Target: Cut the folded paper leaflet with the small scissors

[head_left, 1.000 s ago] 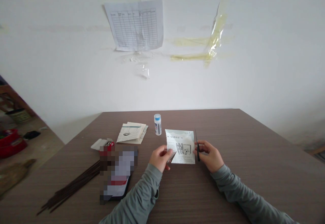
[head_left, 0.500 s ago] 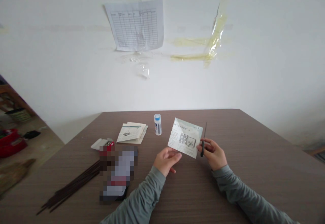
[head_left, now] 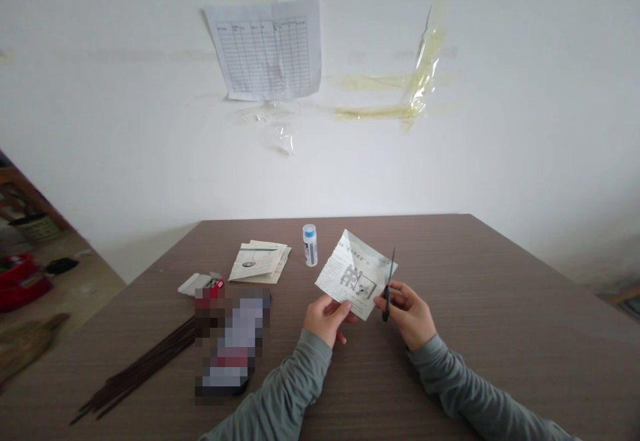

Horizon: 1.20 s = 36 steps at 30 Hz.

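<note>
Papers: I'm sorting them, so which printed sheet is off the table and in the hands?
The printed sheet with the dark picture, pinched by the left hand beside the right hand holding scissors. The folded papers lie flat, untouched.

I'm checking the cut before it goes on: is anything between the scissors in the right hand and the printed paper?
Nothing visible. The right hand holds the scissors right at the printed paper, along its right edge, while the left hand pinches its lower edge. The small bottle stands apart, behind.

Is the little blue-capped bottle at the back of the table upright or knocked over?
Upright. The bottle stands on its base on the table, blue cap on top, just behind the printed paper.
</note>
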Tool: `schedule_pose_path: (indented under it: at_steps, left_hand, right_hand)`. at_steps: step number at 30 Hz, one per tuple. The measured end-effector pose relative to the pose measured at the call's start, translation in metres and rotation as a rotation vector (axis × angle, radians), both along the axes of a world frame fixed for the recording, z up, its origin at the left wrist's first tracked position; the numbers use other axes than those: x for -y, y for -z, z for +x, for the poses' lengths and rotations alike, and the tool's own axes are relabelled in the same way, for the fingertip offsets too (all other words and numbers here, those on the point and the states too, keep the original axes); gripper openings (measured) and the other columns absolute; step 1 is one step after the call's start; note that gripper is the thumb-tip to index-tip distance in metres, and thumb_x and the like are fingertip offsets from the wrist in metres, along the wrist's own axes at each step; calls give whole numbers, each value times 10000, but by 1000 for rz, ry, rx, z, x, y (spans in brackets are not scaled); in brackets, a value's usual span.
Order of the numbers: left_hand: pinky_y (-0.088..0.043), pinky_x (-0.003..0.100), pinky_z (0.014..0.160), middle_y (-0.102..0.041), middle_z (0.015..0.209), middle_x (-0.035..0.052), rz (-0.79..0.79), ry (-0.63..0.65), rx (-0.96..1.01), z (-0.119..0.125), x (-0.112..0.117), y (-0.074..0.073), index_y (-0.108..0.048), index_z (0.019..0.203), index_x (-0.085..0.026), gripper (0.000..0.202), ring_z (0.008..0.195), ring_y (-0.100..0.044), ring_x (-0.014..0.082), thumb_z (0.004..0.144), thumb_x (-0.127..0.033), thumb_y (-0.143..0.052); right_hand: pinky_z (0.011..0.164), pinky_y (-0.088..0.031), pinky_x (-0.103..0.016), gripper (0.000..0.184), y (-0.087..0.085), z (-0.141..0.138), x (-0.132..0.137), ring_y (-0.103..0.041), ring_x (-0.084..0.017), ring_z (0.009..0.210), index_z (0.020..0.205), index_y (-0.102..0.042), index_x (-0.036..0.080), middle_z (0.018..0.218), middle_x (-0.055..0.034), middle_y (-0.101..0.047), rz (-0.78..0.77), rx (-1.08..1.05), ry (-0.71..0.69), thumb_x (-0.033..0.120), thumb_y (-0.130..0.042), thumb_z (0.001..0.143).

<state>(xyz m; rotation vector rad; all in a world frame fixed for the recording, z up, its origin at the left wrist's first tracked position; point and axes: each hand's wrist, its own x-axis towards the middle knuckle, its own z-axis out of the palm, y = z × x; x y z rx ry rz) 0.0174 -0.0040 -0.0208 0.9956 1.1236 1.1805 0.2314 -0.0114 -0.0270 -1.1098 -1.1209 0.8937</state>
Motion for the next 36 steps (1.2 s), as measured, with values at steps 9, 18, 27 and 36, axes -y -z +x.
schedule_pose_path:
  at_steps: [9,18,27,36]
  left_hand:
    - [-469,157,416,-1001,1019,171,-10,20,3,2,4,0,-924,972,-186,340,821,-956,300,778,-341,-1157]
    - [-428,158,388,-980,933,142,-23,-7,-53,1,3,-10,-904,881,-196,254,754,-932,277,762,-291,-1106]
    - [-453,163,404,-986,970,133,24,-132,-44,-6,-2,-10,-866,886,-201,265,782,-948,281,786,-311,-1086]
    - [-489,169,412,-983,947,99,60,-270,-57,-13,-5,-24,-878,904,-197,163,784,-964,271,879,-198,-1039]
  right_hand:
    - [850,-803,-548,829,2,-9,3,-957,-434,903,1121,-815,306,958,-131,-987,-74,-95,24,913,-1183,693]
    - [819,-812,-541,756,2,-5,2,-956,-430,886,1067,-851,312,940,-111,-983,-79,-84,9,863,-1206,690]
    - [875,-797,-501,562,20,-1,3,-928,-349,885,1222,-989,258,1011,-133,-1005,-109,-110,-31,650,-1128,843]
    - [985,-800,-536,679,20,8,9,-936,-378,982,1315,-1053,256,1053,-122,-1006,-200,84,-270,786,-1050,890]
